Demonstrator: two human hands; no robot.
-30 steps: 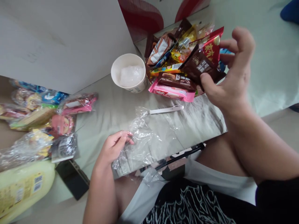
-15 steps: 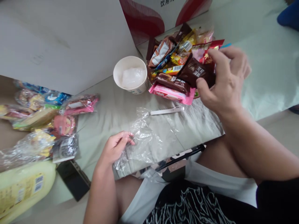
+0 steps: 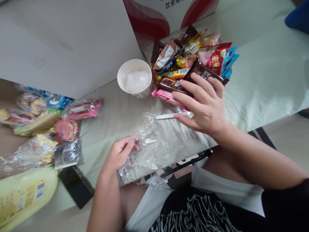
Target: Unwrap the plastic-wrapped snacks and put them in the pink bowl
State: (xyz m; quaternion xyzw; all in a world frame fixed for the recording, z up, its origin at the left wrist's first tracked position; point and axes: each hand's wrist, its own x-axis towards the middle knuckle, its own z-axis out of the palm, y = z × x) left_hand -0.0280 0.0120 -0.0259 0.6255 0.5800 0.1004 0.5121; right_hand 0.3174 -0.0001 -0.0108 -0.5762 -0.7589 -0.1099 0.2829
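My left hand (image 3: 124,150) has its fingers closed on the edge of a clear plastic bag (image 3: 151,148), which lies spread on the pale green cloth. My right hand (image 3: 204,109) is open, fingers spread over the front of a heap of wrapped snacks. Beneath its fingertips are a dark brown cocoa snack packet (image 3: 199,69), a smaller brown bar (image 3: 169,84) and a pink wrapped bar (image 3: 166,96), partly hidden by the hand. Near its thumb lies a thin white stick-like item (image 3: 169,115). A red packet (image 3: 216,58) and a blue packet (image 3: 229,61) sit at the heap's right side.
A paper cup (image 3: 134,91) holding something whitish stands left of the heap. A big white box (image 3: 72,42) and a red-and-white carton (image 3: 154,19) rise behind. At left lie bagged snacks (image 3: 66,129), a phone (image 3: 76,187) and a yellow bottle-like container (image 3: 26,196).
My right hand has moved left and down from the heap's right side to its front, its fingers now flatter. The red and blue packets are uncovered. My left hand stays put.
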